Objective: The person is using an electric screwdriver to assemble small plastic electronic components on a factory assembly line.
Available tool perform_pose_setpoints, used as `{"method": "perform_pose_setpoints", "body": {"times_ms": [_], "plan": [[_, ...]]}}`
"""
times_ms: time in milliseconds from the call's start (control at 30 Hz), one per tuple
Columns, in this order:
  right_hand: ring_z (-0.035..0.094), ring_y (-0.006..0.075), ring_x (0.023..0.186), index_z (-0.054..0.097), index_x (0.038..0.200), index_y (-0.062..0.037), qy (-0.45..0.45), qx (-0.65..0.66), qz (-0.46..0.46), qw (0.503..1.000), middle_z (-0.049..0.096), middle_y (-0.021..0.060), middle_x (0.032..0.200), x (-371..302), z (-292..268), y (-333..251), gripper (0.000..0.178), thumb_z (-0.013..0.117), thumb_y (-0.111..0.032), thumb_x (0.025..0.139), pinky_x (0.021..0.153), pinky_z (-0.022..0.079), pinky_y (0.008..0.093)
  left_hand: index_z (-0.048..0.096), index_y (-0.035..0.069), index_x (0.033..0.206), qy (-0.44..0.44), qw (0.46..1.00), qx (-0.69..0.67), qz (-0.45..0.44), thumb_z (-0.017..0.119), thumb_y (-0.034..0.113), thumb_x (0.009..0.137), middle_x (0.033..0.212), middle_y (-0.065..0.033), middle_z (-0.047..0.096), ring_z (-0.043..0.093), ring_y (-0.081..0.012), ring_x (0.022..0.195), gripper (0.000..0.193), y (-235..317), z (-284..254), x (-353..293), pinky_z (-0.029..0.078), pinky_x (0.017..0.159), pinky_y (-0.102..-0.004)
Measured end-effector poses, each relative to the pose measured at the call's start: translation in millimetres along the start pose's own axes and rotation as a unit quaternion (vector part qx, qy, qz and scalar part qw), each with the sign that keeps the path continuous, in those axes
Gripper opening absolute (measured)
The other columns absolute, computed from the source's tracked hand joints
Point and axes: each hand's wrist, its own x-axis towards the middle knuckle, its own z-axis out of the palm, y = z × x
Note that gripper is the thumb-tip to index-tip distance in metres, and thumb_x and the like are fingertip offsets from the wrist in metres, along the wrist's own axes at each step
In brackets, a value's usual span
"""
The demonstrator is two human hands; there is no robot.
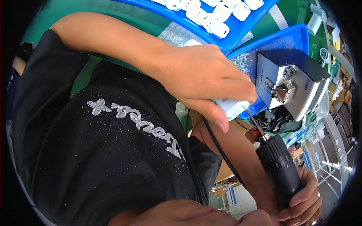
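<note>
My left hand (211, 75) reaches across from the upper left, its fingers and thumb closed around a small white plastic housing (230, 108). Only the end of the housing shows, because the hand covers the rest. My right hand (305, 199), at the lower right, grips the rear of a black electric screwdriver (279, 162). The screwdriver slants up toward the left hand. Its thin metal bit (255, 121) meets the exposed end of the housing. Whether a screw sits at the tip is too small to tell.
A blue tray (226, 42) of white square housings (219, 28) lies at the top. Beside it, a blue bin (303, 35) holds many small screws (241, 62) and a silver-and-dark screw feeder (298, 84). A black cable (222, 150) runs between my arms. Shelving stands at the right.
</note>
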Motion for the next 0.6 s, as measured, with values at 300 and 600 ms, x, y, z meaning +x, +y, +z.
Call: {"method": "perform_pose_setpoints", "body": {"times_ms": [300,600], "plan": [[0.05,0.0045,0.051,0.048,0.088,-0.0132,-0.082,-0.13,0.173,0.973,0.047,-0.0088,0.068,8,-20,-6,0.034,0.071,-0.038,0.084,0.053,0.042,0.0257,0.054,-0.003,0.112,-0.015,1.0,0.01,-0.022,0.058,0.057,0.085,0.084,-0.0122,0.056,0.059,-0.0302,0.066,0.065,2,-1,-1,0.048,0.052,-0.0373],[0.048,0.007,0.048,0.049,0.093,-0.008,-0.104,-0.178,0.191,0.96,0.048,-0.0051,0.065,-14,-4,-11,0.044,0.066,-0.047,0.084,0.05,0.04,0.0251,0.052,0.0,0.111,-0.009,1.0,-0.003,-0.004,0.058,0.052,0.088,0.085,-0.0135,0.058,0.061,-0.0341,0.07,0.057,1,-3,-2,0.048,0.054,-0.0407]]}}
